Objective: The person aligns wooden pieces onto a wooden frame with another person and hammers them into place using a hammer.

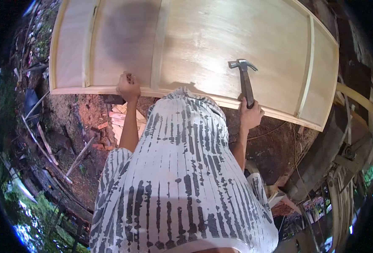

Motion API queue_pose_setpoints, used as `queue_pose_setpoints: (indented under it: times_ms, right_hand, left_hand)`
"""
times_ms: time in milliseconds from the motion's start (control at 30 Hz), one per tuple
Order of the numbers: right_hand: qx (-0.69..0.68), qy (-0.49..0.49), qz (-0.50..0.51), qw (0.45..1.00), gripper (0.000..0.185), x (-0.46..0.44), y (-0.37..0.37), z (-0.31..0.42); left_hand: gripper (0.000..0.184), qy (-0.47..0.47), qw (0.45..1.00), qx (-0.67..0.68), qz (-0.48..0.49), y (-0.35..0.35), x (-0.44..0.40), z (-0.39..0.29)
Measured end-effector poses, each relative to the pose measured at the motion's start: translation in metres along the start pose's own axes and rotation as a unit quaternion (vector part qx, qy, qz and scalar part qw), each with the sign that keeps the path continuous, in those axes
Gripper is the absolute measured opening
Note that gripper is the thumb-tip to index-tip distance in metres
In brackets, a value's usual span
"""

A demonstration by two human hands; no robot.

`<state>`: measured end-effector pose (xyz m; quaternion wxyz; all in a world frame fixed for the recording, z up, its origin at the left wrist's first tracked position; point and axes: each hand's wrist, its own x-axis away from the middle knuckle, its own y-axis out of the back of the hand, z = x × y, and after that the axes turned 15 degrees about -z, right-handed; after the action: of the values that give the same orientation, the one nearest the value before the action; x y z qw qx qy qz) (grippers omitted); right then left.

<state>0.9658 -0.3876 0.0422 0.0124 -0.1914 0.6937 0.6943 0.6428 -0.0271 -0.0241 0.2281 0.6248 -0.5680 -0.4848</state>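
Note:
A large pale wooden panel (203, 50) with a raised frame and cross strips spans the top of the view. My right hand (251, 114) is closed around the lower handle of a claw hammer (246, 82) at the panel's near edge. The hammer's metal head lies over the panel, pointing away from me. My left hand (128, 86) is closed at the near frame strip, left of the middle strip. Its fingers are curled together, and anything between them is too small to make out.
Cut wood scraps (118, 122) lie on the ground below my left hand. Sticks (80, 157) are scattered at the left. Timber and beams (357, 99) stand at the right. My striped shirt fills the lower middle.

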Motion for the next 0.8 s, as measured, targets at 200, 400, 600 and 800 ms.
queue_pose_setpoints:
  times_ms: [200, 400, 600, 800]
  right_hand:
    - [0.011, 0.010, -0.015, 1.000, 0.049, 0.002, -0.004, 0.000]
    - [0.018, -0.003, 0.005, 1.000, 0.051, 0.002, -0.003, 0.001]
    - [0.014, 0.003, -0.003, 1.000, 0.050, 0.001, 0.000, 0.003]
    - [0.027, -0.015, 0.028, 0.999, 0.059, 0.002, -0.004, 0.002]
  left_hand:
    - [0.019, 0.003, 1.000, 0.007, 0.001, 0.004, -0.001, -0.005]
    - [0.015, -0.047, 0.998, -0.009, -0.027, -0.004, 0.001, 0.005]
    - [0.011, -0.035, 0.999, 0.011, -0.021, -0.002, -0.001, 0.004]
    - [0.010, -0.025, 0.999, 0.020, -0.025, -0.003, -0.001, 0.003]
